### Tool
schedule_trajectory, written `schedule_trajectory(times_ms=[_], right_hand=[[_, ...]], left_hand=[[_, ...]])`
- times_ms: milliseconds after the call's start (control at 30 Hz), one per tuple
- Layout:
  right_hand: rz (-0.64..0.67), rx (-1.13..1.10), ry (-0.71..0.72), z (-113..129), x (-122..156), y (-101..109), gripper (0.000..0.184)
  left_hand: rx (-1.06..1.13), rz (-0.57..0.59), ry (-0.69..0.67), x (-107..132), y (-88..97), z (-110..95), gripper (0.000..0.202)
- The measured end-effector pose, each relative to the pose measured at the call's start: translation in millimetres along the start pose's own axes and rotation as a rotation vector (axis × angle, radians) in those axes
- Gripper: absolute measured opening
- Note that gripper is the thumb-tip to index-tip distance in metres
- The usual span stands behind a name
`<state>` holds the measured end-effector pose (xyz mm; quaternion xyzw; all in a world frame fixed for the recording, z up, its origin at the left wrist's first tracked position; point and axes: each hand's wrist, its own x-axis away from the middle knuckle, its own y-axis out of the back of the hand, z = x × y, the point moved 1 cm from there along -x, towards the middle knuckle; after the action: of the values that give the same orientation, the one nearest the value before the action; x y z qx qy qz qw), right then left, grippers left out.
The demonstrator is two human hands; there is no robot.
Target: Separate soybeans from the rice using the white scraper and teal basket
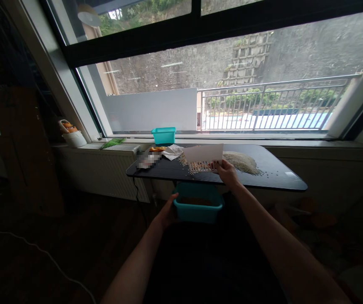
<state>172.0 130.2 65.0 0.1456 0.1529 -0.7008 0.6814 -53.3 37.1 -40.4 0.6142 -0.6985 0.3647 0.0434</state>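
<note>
My left hand (168, 210) grips the left side of a teal plastic bin (198, 207) held below the front edge of the black table (283, 175). Something brown lies in the bin. My right hand (227, 172) holds a white comb-like scraper (205, 159) upright on the tabletop, its teeth down among scattered grains. A pile of pale grains (241, 161) lies just right of the scraper.
A second teal bin (163, 135) stands on the window sill. Crumpled paper (173, 151), an orange item (157, 149) and a blurred object (148, 160) lie at the table's left. A white bowl (74, 137) and a radiator (105, 171) are at the left. A cable (42, 253) crosses the floor.
</note>
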Motion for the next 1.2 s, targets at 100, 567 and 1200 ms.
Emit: schedule_trajectory(times_ms=[100, 567, 1200], right_hand=[[0.014, -0.007, -0.009, -2, -1, -1, 0.035], [0.039, 0.029, -0.005, 3, 3, -1, 0.032], [0.069, -0.069, -0.056, 0, 13, 3, 0.040]], left_hand=[[-0.004, 0.003, -0.007, 0, 0.3, 0, 0.054], [-0.011, -0.008, -0.002, 1, -0.7, -1, 0.052], [-0.001, 0.015, 0.009, -3, 3.9, 2, 0.055]])
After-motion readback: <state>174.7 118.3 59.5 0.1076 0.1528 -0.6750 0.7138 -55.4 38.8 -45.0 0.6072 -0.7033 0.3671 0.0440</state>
